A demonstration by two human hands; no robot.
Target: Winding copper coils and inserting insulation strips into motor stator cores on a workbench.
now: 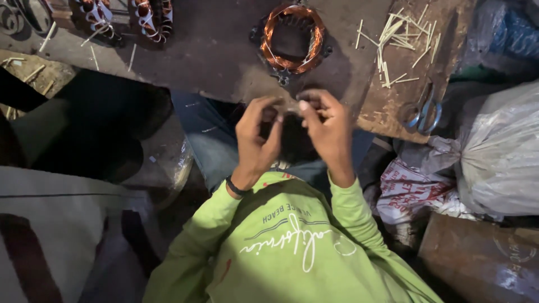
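Two hands, the left hand (255, 137) and right hand (325, 129), meet fingertip to fingertip, pinching a small pale strip (289, 108) between them. It sits just below the copper coil (292, 38) on the dark bench (213, 50), with scissors (424, 112) and thin sticks (401, 39) to the right.

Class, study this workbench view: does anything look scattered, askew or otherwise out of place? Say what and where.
Thin pale sticks lie strewn at all angles on the board, with strays near the far wound coils. The scissors sit close to the board's edge. The copper coil looks tidy.
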